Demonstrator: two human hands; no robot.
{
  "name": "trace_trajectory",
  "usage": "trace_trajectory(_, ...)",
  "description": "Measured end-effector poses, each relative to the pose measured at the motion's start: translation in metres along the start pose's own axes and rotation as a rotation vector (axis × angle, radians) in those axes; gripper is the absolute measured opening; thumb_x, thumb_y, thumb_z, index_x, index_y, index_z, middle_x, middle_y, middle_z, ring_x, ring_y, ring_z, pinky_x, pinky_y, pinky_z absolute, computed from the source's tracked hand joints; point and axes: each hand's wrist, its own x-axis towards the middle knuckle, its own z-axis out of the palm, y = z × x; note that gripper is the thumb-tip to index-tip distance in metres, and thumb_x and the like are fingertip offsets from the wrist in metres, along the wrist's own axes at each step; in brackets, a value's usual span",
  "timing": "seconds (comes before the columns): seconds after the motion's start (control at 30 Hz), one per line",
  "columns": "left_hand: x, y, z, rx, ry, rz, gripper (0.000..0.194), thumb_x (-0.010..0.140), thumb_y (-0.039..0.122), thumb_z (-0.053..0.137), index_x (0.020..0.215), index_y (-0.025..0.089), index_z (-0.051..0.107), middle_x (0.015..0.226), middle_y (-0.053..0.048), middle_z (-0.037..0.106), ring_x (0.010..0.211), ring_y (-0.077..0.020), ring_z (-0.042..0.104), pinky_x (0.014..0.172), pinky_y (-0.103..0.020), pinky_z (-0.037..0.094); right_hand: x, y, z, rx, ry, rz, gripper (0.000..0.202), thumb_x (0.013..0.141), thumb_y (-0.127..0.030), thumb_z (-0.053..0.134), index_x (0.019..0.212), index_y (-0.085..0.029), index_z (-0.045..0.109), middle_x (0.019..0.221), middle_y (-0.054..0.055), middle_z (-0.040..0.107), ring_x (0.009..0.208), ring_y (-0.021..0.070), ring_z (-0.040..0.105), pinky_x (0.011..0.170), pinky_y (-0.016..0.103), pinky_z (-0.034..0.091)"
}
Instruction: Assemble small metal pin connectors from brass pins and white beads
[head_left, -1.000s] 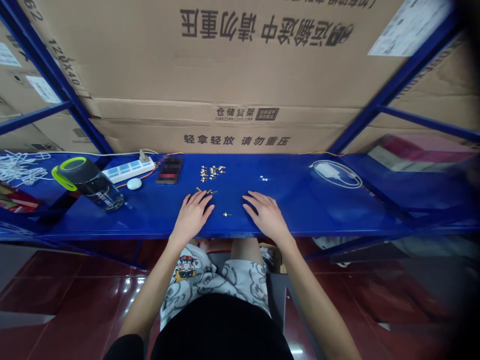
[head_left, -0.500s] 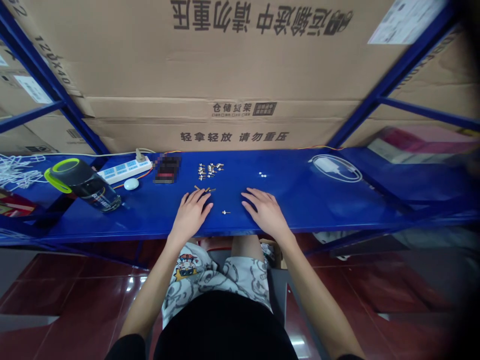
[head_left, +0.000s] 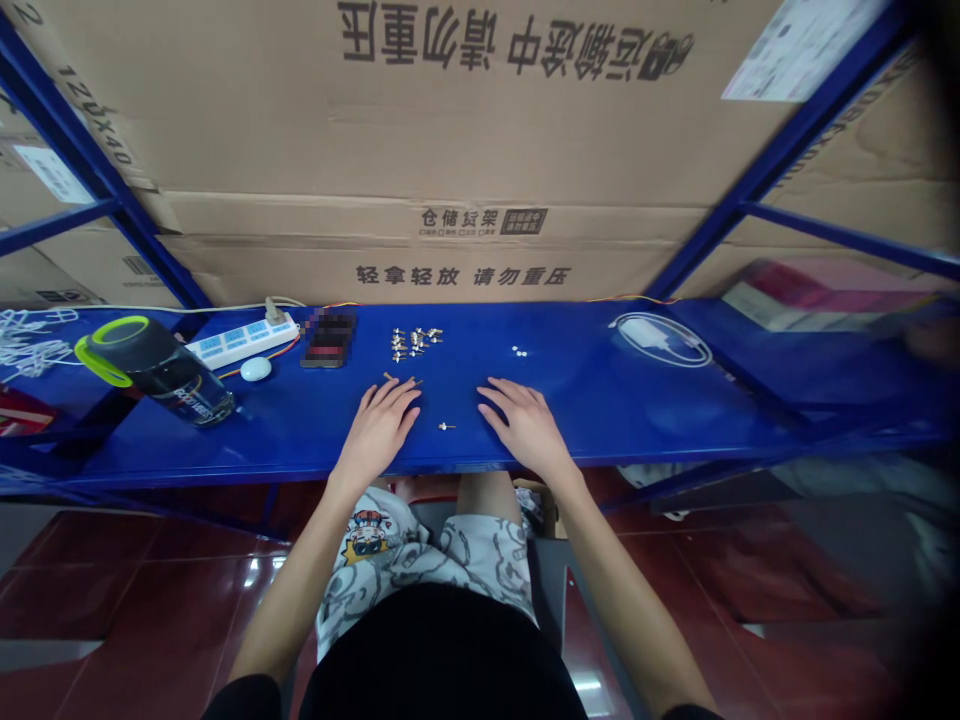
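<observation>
My left hand point(head_left: 379, 422) lies on the blue shelf point(head_left: 615, 400) with its fingers spread, holding nothing. Just beyond its fingertips are a few small brass-coloured pieces point(head_left: 388, 377), partly hidden by the fingers. My right hand point(head_left: 523, 420) rests palm down to the right, fingers apart and nothing in it. Between the two hands lies one small metal-and-white part point(head_left: 447, 427). Farther back, several similar parts point(head_left: 416, 340) sit in a cluster. Small white pieces point(head_left: 519, 351) lie beyond my right hand.
At the left stand a dark bottle point(head_left: 161, 370), a power strip point(head_left: 244, 341), a white oval object point(head_left: 256, 369) and a dark, blurred-out device point(head_left: 328, 340). A coiled white cable point(head_left: 660, 338) lies to the right. Cardboard point(head_left: 450, 150) rises behind the shelf.
The whole view has shifted slightly, so things appear a little farther left. Both hands keep their places on the shelf.
</observation>
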Motion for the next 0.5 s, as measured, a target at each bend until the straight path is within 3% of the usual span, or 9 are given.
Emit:
trace_trajectory(0.2,0.000,0.002,-0.004,-0.059,0.071,0.054,0.022,0.103,0.023,0.052,0.120,0.024,0.065,0.124,-0.005,0.069,0.121,-0.0227,0.060,0.109,-0.044,0.041,0.004,0.010,-0.007,0.144,-0.026,0.082,0.037,0.102,-0.037,0.044,0.133,-0.027,0.062,0.144,0.007,0.061,0.132,0.0279,0.056,0.110,0.051,0.043)
trace_trajectory(0.3,-0.002,0.003,-0.005,-0.050,0.098,0.049,0.019,0.101,0.022,0.056,0.115,0.023,0.068,0.116,-0.005,0.069,0.113,-0.0232,0.062,0.102,-0.041,0.045,0.019,0.029,-0.014,0.184,0.004,0.185,0.039,0.102,-0.035,0.043,0.136,-0.026,0.059,0.141,0.010,0.060,0.117,0.0251,0.065,0.101,0.043,0.051)
trace_trajectory(0.37,-0.002,0.003,-0.005,-0.036,0.109,0.039,0.016,0.100,0.021,0.057,0.110,0.022,0.071,0.112,-0.005,0.069,0.109,-0.0232,0.062,0.098,-0.040,0.045,0.034,0.044,-0.018,0.057,0.020,0.287,0.042,0.100,-0.035,0.044,0.139,-0.023,0.058,0.136,0.014,0.060,0.115,0.0287,0.065,0.094,0.043,0.054)
trace_trajectory(0.5,-0.003,0.007,-0.006,-0.019,0.100,0.020,0.016,0.101,0.019,0.056,0.109,0.023,0.070,0.107,-0.004,0.069,0.104,-0.0224,0.063,0.093,-0.039,0.045,0.060,0.064,-0.021,-0.144,-0.118,0.421,0.049,0.098,-0.033,0.049,0.144,-0.019,0.054,0.131,0.018,0.058,0.113,0.0333,0.064,0.090,0.043,0.054)
